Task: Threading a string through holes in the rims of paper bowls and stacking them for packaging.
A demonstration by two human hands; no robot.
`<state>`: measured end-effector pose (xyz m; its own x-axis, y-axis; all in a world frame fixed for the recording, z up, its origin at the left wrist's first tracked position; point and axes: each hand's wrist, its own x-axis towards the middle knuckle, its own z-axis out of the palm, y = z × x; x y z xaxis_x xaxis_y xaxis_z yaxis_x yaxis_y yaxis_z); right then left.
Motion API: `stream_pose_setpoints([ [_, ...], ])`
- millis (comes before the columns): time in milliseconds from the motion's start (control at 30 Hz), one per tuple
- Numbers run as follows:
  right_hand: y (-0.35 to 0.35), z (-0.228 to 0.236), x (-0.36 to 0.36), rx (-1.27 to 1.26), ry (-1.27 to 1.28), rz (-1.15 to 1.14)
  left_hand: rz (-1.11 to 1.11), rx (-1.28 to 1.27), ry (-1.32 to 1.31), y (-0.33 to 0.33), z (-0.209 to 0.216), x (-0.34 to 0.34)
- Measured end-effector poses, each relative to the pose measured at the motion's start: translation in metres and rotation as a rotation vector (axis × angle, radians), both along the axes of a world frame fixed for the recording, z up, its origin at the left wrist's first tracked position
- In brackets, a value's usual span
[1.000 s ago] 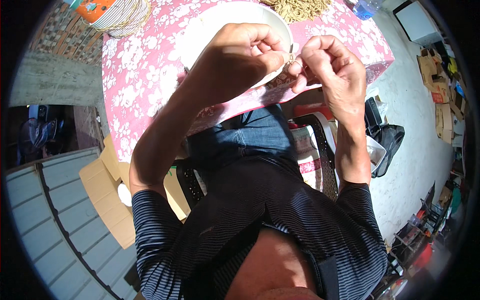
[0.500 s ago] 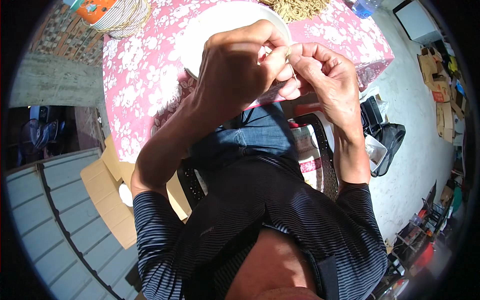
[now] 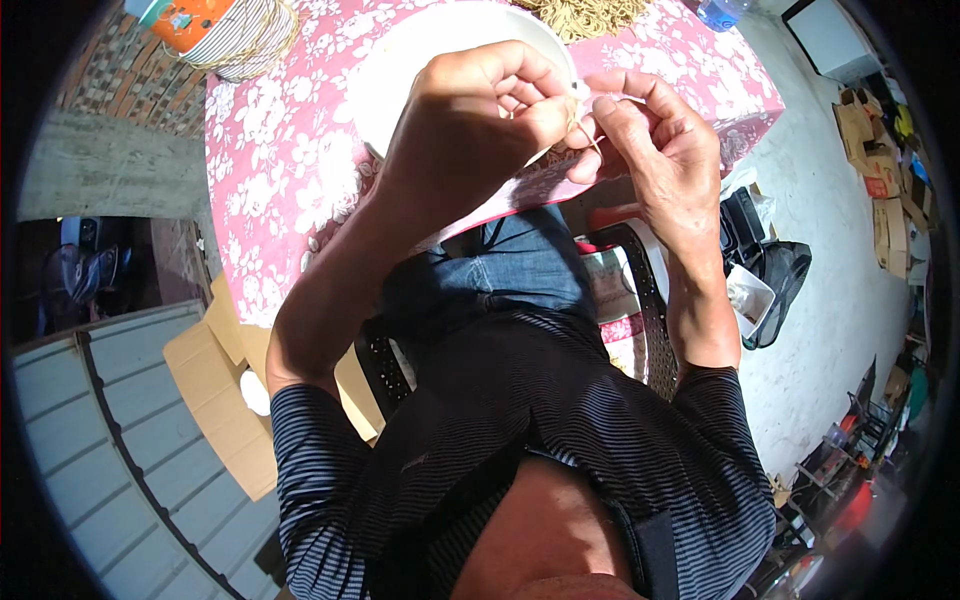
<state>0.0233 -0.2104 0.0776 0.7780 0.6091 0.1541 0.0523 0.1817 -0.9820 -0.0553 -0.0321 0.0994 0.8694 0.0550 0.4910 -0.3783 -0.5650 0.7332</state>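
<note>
Over the near edge of the table, my left hand [image 3: 470, 135] is closed, pinching a thin tan cord [image 3: 572, 118] between thumb and fingertips. A small loop or knot of it seems to show at the fingertips, with a loose end sticking out. Just to the right, my right hand [image 3: 665, 150] is curled with thumb and fingers close together at the cord; its exact grip on the strand is hard to make out. Behind my left hand lies a large white round basin [image 3: 440, 45], partly hidden by that hand.
A pink tablecloth with white flowers [image 3: 270, 150] covers the table. A heap of tan cord [image 3: 590, 15] lies beyond the basin. At the far left stands an orange and white tub wound with cord [image 3: 235, 40]. A plastic bottle [image 3: 720, 14] is at the far right; cardboard [image 3: 225, 400] lies lower left.
My hands have drawn slightly apart at the fingertips, the right shifting a little to the right. More of the cord shows between them now.
</note>
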Motion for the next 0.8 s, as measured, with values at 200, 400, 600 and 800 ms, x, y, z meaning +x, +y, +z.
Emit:
stream_pose_setpoints([
  [200,-0.002,0.002,0.000,-0.085,-0.034,0.081,-0.077,-0.489,0.336,0.005,0.005,-0.003],
  [400,-0.002,0.002,0.001,-0.093,-0.024,0.077,-0.068,-0.376,0.274,0.008,0.003,-0.004],
  [600,-0.001,0.000,0.005,-0.117,-0.090,0.082,-0.078,-0.209,0.167,0.011,-0.002,-0.003],
  [800,0.002,-0.003,0.007,-0.116,-0.050,0.098,-0.135,-0.364,0.256,0.014,-0.003,-0.002],
])
